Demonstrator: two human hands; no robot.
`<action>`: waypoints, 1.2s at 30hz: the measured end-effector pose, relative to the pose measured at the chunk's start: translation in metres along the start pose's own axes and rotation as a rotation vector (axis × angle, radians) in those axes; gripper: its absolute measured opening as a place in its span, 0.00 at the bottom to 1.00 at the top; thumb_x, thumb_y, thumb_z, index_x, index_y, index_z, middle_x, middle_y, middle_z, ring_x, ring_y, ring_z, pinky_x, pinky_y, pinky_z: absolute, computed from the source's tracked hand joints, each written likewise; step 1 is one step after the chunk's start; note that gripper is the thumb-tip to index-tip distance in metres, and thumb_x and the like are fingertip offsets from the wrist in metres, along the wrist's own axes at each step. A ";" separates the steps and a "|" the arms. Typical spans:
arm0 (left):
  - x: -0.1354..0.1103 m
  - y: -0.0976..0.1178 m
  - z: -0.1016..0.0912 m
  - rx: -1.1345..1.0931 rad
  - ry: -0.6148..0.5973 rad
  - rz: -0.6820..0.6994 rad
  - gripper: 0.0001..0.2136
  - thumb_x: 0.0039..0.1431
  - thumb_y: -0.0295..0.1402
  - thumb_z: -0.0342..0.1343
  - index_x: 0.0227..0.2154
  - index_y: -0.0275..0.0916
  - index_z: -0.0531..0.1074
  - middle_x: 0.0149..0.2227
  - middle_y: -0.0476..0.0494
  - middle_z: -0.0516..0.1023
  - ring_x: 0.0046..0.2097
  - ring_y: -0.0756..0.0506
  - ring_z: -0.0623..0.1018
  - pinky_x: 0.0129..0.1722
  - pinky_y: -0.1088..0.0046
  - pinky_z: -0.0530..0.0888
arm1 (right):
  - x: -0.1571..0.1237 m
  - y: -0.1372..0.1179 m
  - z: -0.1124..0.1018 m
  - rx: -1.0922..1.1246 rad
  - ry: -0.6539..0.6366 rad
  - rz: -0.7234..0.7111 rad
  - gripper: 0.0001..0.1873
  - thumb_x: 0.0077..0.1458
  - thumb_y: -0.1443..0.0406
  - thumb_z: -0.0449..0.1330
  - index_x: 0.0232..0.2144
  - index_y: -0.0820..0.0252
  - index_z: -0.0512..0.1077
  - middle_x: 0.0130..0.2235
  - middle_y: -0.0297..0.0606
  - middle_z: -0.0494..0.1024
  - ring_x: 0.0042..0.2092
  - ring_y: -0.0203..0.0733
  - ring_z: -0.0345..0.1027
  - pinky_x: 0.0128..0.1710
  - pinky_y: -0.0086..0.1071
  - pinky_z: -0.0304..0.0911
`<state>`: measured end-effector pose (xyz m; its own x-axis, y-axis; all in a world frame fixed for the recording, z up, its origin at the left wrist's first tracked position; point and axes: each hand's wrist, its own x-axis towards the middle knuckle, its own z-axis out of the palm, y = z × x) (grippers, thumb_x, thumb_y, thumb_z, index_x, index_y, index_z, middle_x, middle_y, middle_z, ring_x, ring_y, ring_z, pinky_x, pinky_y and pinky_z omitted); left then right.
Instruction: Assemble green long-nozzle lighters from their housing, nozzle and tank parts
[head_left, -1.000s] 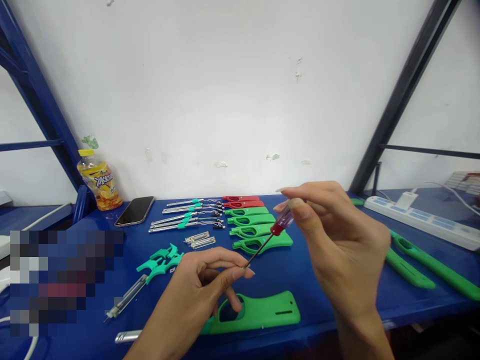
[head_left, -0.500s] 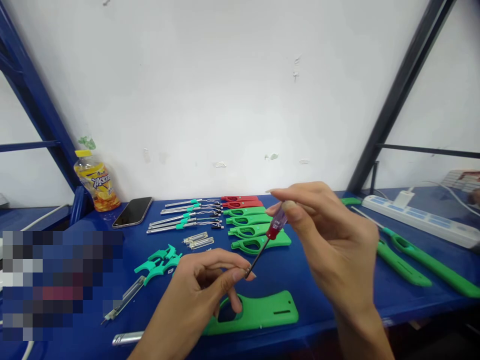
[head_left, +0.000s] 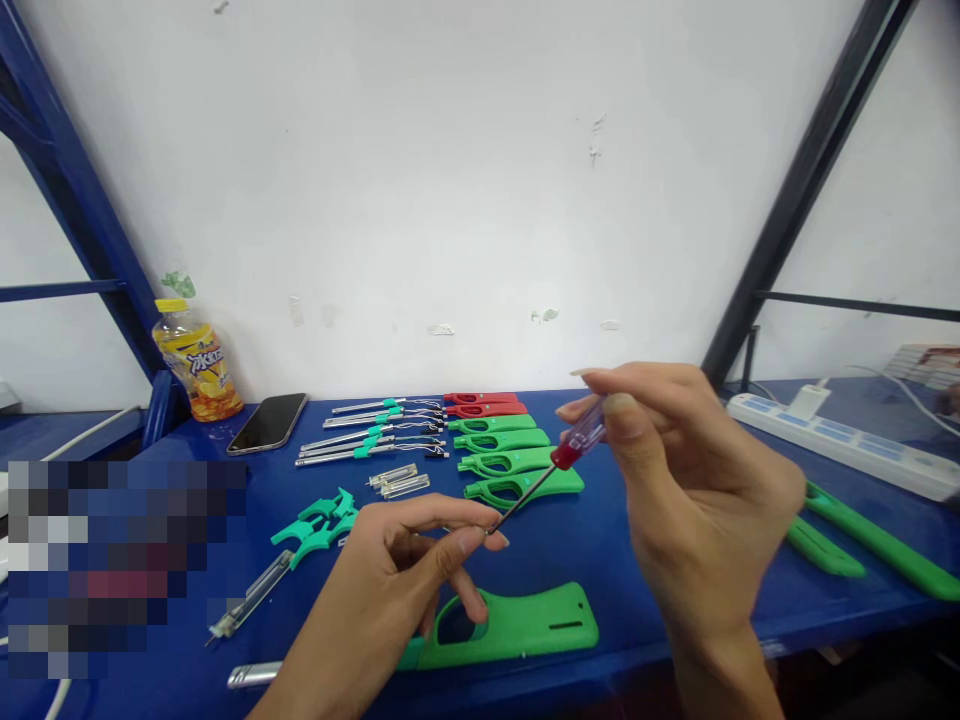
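My right hand [head_left: 697,480] grips a small screwdriver [head_left: 566,455] with a clear purple handle and a red collar. Its thin shaft slants down to the left, and the tip meets the fingertips of my left hand [head_left: 420,560]. Thumb and forefinger of that hand are pinched together; whatever sits between them is too small to make out. Beneath the left hand lies a green lighter [head_left: 525,625] with a finger loop and a metal tube [head_left: 255,675], partly covered by the hand and wrist.
Behind are green lighter handles [head_left: 517,460], red handles [head_left: 487,410], metal tubes with wires [head_left: 337,450], clear fuel tanks [head_left: 405,485] and teal triggers [head_left: 319,525]. A phone [head_left: 268,422] and a bottle [head_left: 196,365] stand left; a power strip [head_left: 847,440] and green lighters [head_left: 877,530] lie right.
My right hand has shifted right with the screwdriver, whose shaft now leans lower. My left hand stays nearly in place, still pinching at the tip.
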<state>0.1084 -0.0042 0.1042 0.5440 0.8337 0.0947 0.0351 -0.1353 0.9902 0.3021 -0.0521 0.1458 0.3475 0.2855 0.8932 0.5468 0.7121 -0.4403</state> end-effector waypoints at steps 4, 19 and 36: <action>0.000 0.001 0.001 0.001 -0.007 -0.004 0.15 0.67 0.48 0.65 0.44 0.42 0.85 0.39 0.40 0.87 0.25 0.49 0.82 0.18 0.81 0.66 | 0.001 -0.001 0.002 0.003 -0.011 -0.008 0.12 0.68 0.72 0.66 0.46 0.50 0.85 0.42 0.33 0.81 0.38 0.38 0.79 0.32 0.35 0.72; -0.002 -0.001 0.004 -0.045 -0.042 -0.016 0.15 0.67 0.48 0.66 0.42 0.41 0.84 0.41 0.41 0.87 0.24 0.49 0.83 0.17 0.82 0.64 | -0.001 -0.001 0.001 -0.010 0.017 -0.035 0.09 0.67 0.71 0.66 0.42 0.51 0.84 0.41 0.35 0.81 0.36 0.41 0.79 0.28 0.35 0.73; -0.003 -0.005 0.021 0.058 0.057 0.071 0.09 0.63 0.44 0.68 0.36 0.44 0.86 0.37 0.45 0.88 0.31 0.46 0.82 0.31 0.74 0.74 | 0.004 -0.003 -0.007 -0.011 -0.129 0.021 0.11 0.67 0.71 0.67 0.46 0.49 0.85 0.40 0.32 0.81 0.37 0.35 0.77 0.30 0.26 0.75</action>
<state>0.1247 -0.0173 0.0970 0.4985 0.8497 0.1719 0.0478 -0.2249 0.9732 0.3075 -0.0576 0.1499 0.2579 0.3809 0.8879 0.5492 0.6983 -0.4591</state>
